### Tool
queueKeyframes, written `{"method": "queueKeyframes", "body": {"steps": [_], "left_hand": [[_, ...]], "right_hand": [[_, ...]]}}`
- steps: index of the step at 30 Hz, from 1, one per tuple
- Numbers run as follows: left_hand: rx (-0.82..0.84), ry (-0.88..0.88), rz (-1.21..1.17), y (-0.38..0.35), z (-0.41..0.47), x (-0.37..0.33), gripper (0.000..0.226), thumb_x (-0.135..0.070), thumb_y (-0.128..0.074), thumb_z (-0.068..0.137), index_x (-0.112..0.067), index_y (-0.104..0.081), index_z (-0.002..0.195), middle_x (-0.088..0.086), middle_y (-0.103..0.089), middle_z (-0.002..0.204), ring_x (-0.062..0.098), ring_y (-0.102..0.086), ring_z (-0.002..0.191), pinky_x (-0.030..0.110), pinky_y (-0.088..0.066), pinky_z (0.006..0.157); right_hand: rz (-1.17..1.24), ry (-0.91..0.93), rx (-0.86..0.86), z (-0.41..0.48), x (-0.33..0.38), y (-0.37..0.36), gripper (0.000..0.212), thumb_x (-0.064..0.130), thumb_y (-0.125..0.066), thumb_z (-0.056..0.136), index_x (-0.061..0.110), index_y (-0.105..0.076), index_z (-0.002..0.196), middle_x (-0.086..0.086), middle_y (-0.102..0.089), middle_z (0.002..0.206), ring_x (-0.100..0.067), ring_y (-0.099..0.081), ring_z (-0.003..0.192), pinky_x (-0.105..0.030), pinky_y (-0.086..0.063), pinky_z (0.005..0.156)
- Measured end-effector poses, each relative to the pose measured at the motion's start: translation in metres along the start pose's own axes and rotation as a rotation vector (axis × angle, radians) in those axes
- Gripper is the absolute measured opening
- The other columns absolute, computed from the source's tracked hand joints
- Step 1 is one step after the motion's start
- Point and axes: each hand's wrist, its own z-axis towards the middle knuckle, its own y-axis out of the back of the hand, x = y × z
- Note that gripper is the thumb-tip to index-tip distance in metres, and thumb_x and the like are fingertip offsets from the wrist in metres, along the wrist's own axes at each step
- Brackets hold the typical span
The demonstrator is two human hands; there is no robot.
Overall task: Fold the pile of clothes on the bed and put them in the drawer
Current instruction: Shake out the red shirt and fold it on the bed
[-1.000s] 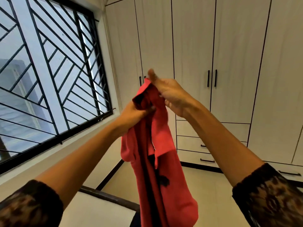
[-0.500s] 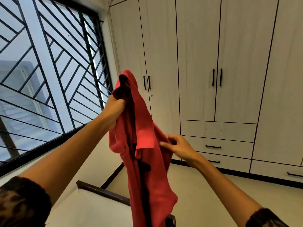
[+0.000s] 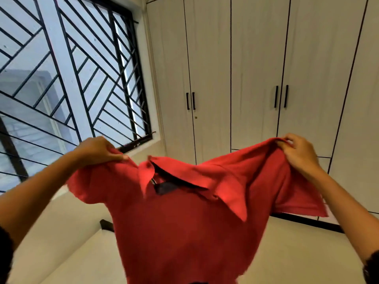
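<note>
A red polo shirt (image 3: 184,222) with a dark inner collar hangs spread out in the air in front of me. My left hand (image 3: 96,149) grips its left shoulder and my right hand (image 3: 298,153) grips its right shoulder near the sleeve. The collar faces me and the body hangs down out of frame. The shirt hides most of the wardrobe drawers (image 3: 324,162); only a strip shows beside my right hand. The pile of clothes is out of view.
A tall white wardrobe (image 3: 256,68) with black handles fills the far wall. A window with black diagonal bars (image 3: 67,74) is on the left. A dark corner of the bed frame (image 3: 105,224) shows below the shirt's left side, with pale floor (image 3: 297,242) on the right.
My right hand moved out to the right and took the shirt's other shoulder. My left hand dropped lower. The shirt went from hanging bunched to stretched wide between both hands.
</note>
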Motion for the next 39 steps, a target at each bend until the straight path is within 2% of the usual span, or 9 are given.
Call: {"method": "queueKeyframes", "body": {"steps": [5, 14, 17, 22, 24, 29, 35, 37, 39], "left_hand": [[0.045, -0.042, -0.087, 0.002, -0.009, 0.041, 0.022, -0.04, -0.069, 0.079, -0.024, -0.063, 0.066, -0.003, -0.063, 0.067, 0.014, -0.058, 0.068, 0.026, -0.038, 0.059], [-0.041, -0.089, -0.782, -0.019, -0.005, 0.023, 0.017, -0.015, -0.05, 0.096, -0.012, -0.061, 0.083, 0.007, -0.063, 0.083, 0.022, -0.055, 0.082, 0.037, -0.043, 0.079], [-0.043, -0.131, -0.646, -0.013, -0.004, 0.02, 0.013, -0.016, -0.048, 0.097, -0.02, -0.056, 0.087, 0.004, -0.061, 0.086, 0.021, -0.055, 0.083, 0.036, -0.043, 0.079], [-0.004, -0.29, -0.259, 0.002, -0.015, 0.019, 0.023, -0.012, -0.058, 0.09, -0.031, -0.058, 0.103, -0.012, -0.06, 0.095, 0.009, -0.056, 0.09, 0.023, -0.042, 0.081], [-0.068, -0.312, -0.163, 0.005, -0.018, 0.016, 0.027, -0.008, -0.064, 0.083, -0.035, -0.06, 0.09, -0.017, -0.058, 0.086, 0.007, -0.054, 0.082, 0.019, -0.038, 0.073], [-0.244, -0.168, -0.299, -0.001, -0.023, 0.009, 0.01, -0.033, -0.062, 0.072, -0.025, -0.066, 0.068, -0.003, -0.063, 0.065, 0.009, -0.057, 0.065, 0.019, -0.041, 0.058], [-0.576, 0.042, -0.763, 0.0, -0.033, -0.013, 0.027, -0.04, -0.051, 0.067, -0.015, -0.053, 0.057, 0.004, -0.045, 0.055, 0.015, -0.039, 0.053, 0.028, -0.031, 0.051], [-0.494, 0.217, -0.946, 0.004, -0.016, -0.011, 0.03, -0.04, -0.057, 0.071, -0.011, -0.053, 0.063, 0.012, -0.052, 0.068, 0.022, -0.044, 0.06, 0.03, -0.034, 0.055], [-0.133, 0.458, -1.035, -0.005, 0.001, -0.002, 0.027, -0.031, -0.057, 0.083, -0.005, -0.058, 0.076, 0.017, -0.06, 0.088, 0.027, -0.052, 0.068, 0.03, -0.043, 0.065]], "right_hand": [[-0.184, -0.135, -0.115, 0.012, -0.001, 0.015, 0.031, 0.033, -0.06, 0.089, 0.009, -0.069, 0.106, -0.023, -0.064, 0.113, -0.043, -0.056, 0.106, -0.042, -0.045, 0.083], [-0.008, -0.092, -0.089, 0.03, 0.028, -0.012, 0.028, 0.032, -0.051, 0.094, 0.008, -0.06, 0.083, -0.023, -0.06, 0.092, -0.037, -0.056, 0.091, -0.037, -0.038, 0.072], [0.182, -0.128, -0.085, 0.033, 0.034, -0.018, 0.025, 0.026, -0.046, 0.096, 0.006, -0.054, 0.084, -0.015, -0.051, 0.089, -0.028, -0.047, 0.083, -0.033, -0.031, 0.07], [0.178, -0.037, -0.097, 0.039, 0.029, -0.017, 0.021, 0.018, -0.049, 0.096, 0.011, -0.059, 0.112, -0.014, -0.06, 0.118, -0.033, -0.054, 0.11, -0.039, -0.041, 0.088], [0.175, 0.076, -0.023, 0.045, 0.025, -0.017, 0.022, 0.012, -0.047, 0.095, 0.02, -0.065, 0.105, -0.005, -0.065, 0.115, -0.028, -0.056, 0.113, -0.039, -0.041, 0.095], [0.292, 0.129, 0.212, 0.046, 0.032, -0.012, 0.054, -0.009, -0.043, 0.092, 0.034, -0.069, 0.072, 0.034, -0.065, 0.075, 0.015, -0.058, 0.081, -0.004, -0.04, 0.086], [0.326, 0.038, 0.686, 0.032, 0.034, 0.016, 0.014, 0.007, -0.07, 0.075, 0.02, -0.074, 0.08, 0.003, -0.072, 0.081, -0.001, -0.064, 0.072, -0.011, -0.049, 0.066], [0.344, -0.067, 0.701, 0.033, 0.039, 0.017, 0.024, 0.028, -0.082, 0.057, 0.014, -0.074, 0.074, -0.002, -0.071, 0.075, -0.006, -0.065, 0.065, -0.014, -0.051, 0.062], [0.33, -0.334, 0.607, 0.031, 0.035, -0.007, 0.025, 0.024, -0.082, 0.061, 0.007, -0.066, 0.07, -0.007, -0.067, 0.058, -0.01, -0.061, 0.044, -0.018, -0.051, 0.045]]}}
